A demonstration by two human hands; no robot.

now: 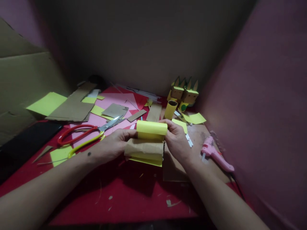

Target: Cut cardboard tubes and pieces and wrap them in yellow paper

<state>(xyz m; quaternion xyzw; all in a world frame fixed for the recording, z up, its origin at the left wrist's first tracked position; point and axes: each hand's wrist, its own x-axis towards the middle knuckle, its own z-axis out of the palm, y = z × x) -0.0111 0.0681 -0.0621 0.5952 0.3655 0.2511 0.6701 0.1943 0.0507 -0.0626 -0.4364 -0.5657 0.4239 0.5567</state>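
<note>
Between my two hands, above the red table, is a piece of yellow paper [152, 128] curled over at its top, with a bent brown cardboard piece [146, 148] against its lower part. More yellow shows below the cardboard. My left hand [120, 140] grips the left side, its thumb near the join of yellow and brown. On the right edge of the yellow curl, the fingers of my right hand [174, 135] are closed; some fingertips are hidden behind the paper. A yellow-covered tube [170, 110] stands upright just beyond my right hand.
Scissors [100, 129] with red and yellow handles lie open at left, among cardboard [72, 105] and pink paper [117, 101]. A pink glue gun [216, 153] rests at right. Small cardboard figures [183, 92] stand at the back; a black object [28, 143] lies far left.
</note>
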